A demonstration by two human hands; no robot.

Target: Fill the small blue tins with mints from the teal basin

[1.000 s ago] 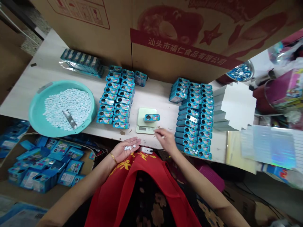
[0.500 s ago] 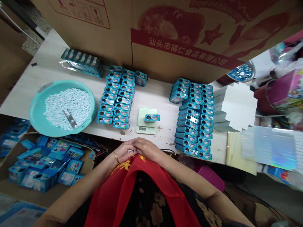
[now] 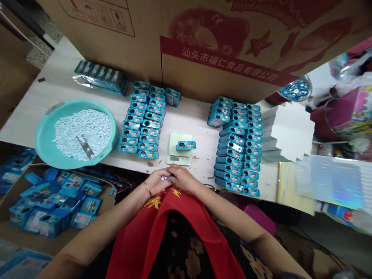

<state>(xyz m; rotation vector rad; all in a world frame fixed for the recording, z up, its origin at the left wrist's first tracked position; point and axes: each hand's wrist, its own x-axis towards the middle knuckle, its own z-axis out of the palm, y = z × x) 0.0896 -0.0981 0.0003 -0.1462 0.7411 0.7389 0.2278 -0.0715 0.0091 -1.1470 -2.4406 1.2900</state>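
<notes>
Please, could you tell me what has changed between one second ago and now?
The right hand moved left from beside the scale and now meets the left hand, where small white pieces show. Whether it grips any is hidden. The blue tin on the scale and the basin stayed in place.

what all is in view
large carton: one, brown, top
table: one, white, middle
basin: one, turquoise, left
candies: many, whitish, basin and left hand
metal tool: one, grey, basin
scale: one, greenish, centre
boxes: many, blue, on and beside scale
wrapped pack: one, blue, behind basin
open carton: one, brown, lower left
bowl: one, silver, upper right
card stack: one, white, right
clutter: blurred, mixed colours, right edge
apron: one, red, torso
left hand: one, near scale
right hand: one, touching left
</notes>
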